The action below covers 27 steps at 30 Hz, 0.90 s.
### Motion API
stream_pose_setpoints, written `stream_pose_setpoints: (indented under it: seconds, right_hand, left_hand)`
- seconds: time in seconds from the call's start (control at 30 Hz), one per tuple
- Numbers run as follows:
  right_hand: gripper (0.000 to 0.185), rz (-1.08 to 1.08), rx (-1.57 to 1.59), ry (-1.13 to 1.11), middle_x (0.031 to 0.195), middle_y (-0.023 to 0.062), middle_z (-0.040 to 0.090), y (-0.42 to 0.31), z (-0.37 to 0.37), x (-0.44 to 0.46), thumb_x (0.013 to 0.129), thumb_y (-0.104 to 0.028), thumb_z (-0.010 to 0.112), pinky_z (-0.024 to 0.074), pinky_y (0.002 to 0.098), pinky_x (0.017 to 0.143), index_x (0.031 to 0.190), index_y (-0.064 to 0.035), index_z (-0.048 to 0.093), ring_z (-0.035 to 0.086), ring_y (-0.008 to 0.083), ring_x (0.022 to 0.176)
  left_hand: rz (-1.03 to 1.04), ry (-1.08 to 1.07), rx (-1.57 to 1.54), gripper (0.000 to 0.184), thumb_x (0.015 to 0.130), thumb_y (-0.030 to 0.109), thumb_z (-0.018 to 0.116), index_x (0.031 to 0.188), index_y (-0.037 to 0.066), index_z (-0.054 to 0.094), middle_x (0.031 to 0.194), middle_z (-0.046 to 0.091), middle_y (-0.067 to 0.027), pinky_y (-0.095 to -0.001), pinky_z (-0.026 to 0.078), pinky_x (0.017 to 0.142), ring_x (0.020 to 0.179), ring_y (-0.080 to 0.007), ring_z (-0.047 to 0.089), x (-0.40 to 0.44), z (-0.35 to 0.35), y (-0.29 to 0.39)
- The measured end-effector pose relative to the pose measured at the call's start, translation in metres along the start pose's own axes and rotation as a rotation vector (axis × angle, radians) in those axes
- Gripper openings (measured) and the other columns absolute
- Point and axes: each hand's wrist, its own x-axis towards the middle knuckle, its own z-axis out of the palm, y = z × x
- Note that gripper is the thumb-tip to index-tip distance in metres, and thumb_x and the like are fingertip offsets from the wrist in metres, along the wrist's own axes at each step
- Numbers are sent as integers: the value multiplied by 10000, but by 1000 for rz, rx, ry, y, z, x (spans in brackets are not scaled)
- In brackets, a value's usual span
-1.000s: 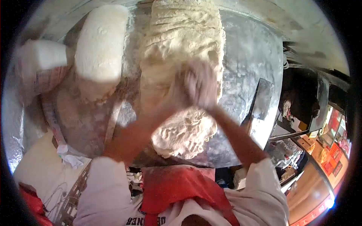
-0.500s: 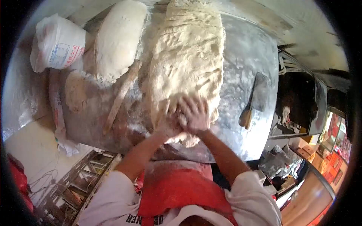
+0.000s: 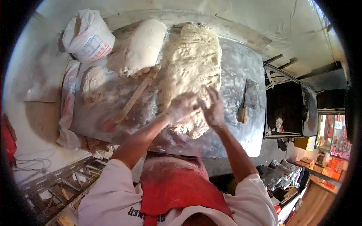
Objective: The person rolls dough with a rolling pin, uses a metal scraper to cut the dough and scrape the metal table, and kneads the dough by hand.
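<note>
Grey flour-dusted table (image 3: pixel 241 139), with one long cream-coloured dough slab (image 3: pixel 196 56) on it, right of centre.
The slab's near end lies beneath two bare hands; even, flat-palmed pressure across its width should spare the soft mass from tearing. The right hand (image 3: pixel 213 109) is released, fingers spread; the left hand (image 3: pixel 181 108) is blurred, so its grip cannot be told, nor whether either touches dough. Counted: one table, one slab, one smooth white dough loaf (image 3: pixel 147 45), one red-and-blue-printed white sack (image 3: pixel 88 37), one rough pale lump (image 3: pixel 94 79), one long wooden stick (image 3: pixel 137 98), one metal-bladed, wooden-handled scraper (image 3: pixel 252 90).
</note>
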Motion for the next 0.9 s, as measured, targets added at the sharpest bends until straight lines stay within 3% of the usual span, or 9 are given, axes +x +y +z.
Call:
stream_pose_setpoints:
  seconds: [0.1,0.13,0.17,0.2,0.23,0.3,0.4,0.5,0.9]
  right_hand:
    - [460,-226,268,282,1329,173,508,-101,-92,-5,864,-166,723,395,425,1077,1277,-54,553,477,283,1247]
    - [366,-260,383,373,1270,117,580,-137,-114,-13,916,-161,644,391,362,1037,1238,-12,556,534,248,1194]
    - [311,-479,301,504,1190,166,593,-150,-136,-15,865,-39,660,463,368,956,1164,13,591,566,233,1108]
    - [312,-618,243,612,1186,165,594,-171,-156,-24,865,-43,660,464,369,951,1164,11,592,566,233,1101]
    - [312,-734,168,686,1183,164,594,-193,-172,-35,865,-46,661,465,369,946,1164,10,592,566,232,1095]
    - [313,-930,5,738,1176,163,595,-237,-192,-61,866,-54,661,466,369,935,1165,7,592,566,231,1081]
    - [314,-1072,-229,698,1166,160,597,-288,-194,-87,866,-65,662,469,370,919,1165,2,592,567,229,1061]
    - [316,-1103,-359,649,1156,158,599,-321,-188,-101,866,-76,662,471,371,904,1165,-3,592,567,227,1041]
    - [323,-1095,-495,577,1116,149,606,-359,-189,-139,868,-121,664,481,374,840,1167,-22,592,567,220,961]
  left_hand:
    - [203,460,-646,457,940,255,598,1350,76,501,1340,502,-149,-419,395,1087,1211,-254,498,-55,-79,17]
    - [50,479,-683,441,935,224,606,1338,70,511,1328,504,-157,-382,421,1042,1152,-226,524,-83,-121,28]
    - [462,774,-260,406,941,254,605,1297,67,546,1300,536,-134,-337,476,945,1076,-196,560,-99,-157,26]
    - [407,859,-316,369,952,276,585,1260,72,578,1245,580,-103,-309,483,893,1029,-170,576,-122,-192,37]
    - [373,925,-165,336,968,255,536,1236,61,593,1240,603,-93,-314,476,936,1098,-165,569,-156,-229,55]
    - [603,1127,-422,348,926,142,497,1213,-37,581,1264,584,-191,-363,464,1006,1200,-256,552,-197,-278,74]
    - [849,989,-683,379,890,102,482,1221,-68,559,1233,582,-226,-382,445,1025,1175,-304,554,-262,-328,104]
    - [1145,696,-588,706,933,600,456,1479,170,331,1460,403,-97,-548,181,1188,1360,-265,363,-286,-337,137]
    - [1200,658,-548,634,947,518,458,1439,129,368,1414,440,-110,-509,232,1151,1321,-268,401,-328,-353,141]
